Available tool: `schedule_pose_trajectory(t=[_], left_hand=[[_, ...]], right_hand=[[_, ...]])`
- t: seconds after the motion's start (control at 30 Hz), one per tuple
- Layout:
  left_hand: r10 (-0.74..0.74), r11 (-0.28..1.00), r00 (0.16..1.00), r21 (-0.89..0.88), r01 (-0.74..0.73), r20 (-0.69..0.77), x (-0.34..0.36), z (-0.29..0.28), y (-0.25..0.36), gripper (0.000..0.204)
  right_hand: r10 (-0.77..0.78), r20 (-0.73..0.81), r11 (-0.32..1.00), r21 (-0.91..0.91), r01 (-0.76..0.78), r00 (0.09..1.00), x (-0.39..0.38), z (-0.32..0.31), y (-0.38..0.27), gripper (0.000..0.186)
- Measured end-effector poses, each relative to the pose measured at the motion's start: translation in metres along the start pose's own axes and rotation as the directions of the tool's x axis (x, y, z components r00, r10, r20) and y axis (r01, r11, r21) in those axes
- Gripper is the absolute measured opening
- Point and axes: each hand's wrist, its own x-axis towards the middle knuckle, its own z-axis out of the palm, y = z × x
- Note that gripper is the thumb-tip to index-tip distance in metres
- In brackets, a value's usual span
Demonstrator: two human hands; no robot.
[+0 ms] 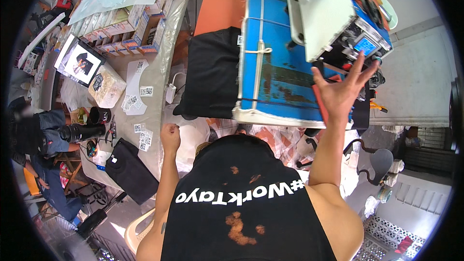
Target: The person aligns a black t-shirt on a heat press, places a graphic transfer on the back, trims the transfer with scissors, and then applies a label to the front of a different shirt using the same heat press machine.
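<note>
My right hand (340, 94) is raised with its fingers spread, and holds nothing. Its fingertips are at the front panel of a boxy machine (323, 12), just below a lit blue display (366, 46) and beside a red knob (347, 66). The contact itself cannot be made out. My left hand (170, 138) hangs low near the left table's edge, its fingers curled in and nothing visible in them. Between my hands, a black cloth garment (212, 75) lies spread against the left side of a worn blue board (278, 84) tied with white cord.
To the left, a long table (157, 75) bears cardboard boxes (150, 34), printed white labels (145, 140), a monitor (79, 60) and a folded black shirt (130, 171). A person (43, 135) sits beyond it. An orange panel (220, 9) lies behind the garment.
</note>
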Motion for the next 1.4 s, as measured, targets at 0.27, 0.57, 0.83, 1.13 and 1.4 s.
schedule_pose_trajectory(t=[0.27, 0.57, 0.83, 1.13, 1.4], left_hand=[[-0.147, 0.976, 0.943, 0.201, 0.089, 0.299, -0.02, 0.018, -0.027, 0.015], [-0.138, 0.949, 0.834, 0.313, -0.044, 0.535, -0.068, 0.07, -0.044, 0.021], [0.008, 0.981, 0.492, 0.09, -0.175, 0.87, -0.146, 0.205, 0.028, 0.031], [-0.014, 0.429, 0.51, -0.455, 0.78, 0.86, -0.215, 0.426, 0.263, 0.045], [0.095, 0.604, 0.707, -0.605, 0.518, 0.701, -0.182, 0.332, 0.356, 0.023]], right_hand=[[-0.125, -0.026, 0.989, 0.074, 0.126, 0.992, -0.005, 0.025, -0.072, 0.112], [-0.13, 0.051, 0.945, 0.307, 0.108, 0.99, -0.012, 0.02, -0.085, 0.097], [0.295, 0.1, 0.918, -0.307, -0.252, 0.95, -0.149, -0.046, 0.319, 0.04], [0.656, 0.432, 0.748, -0.481, -0.457, 0.619, -0.268, -0.113, 0.679, 0.052], [0.276, 0.839, 0.128, 0.452, -0.883, 0.469, -0.125, -0.181, 0.7, 0.036]])
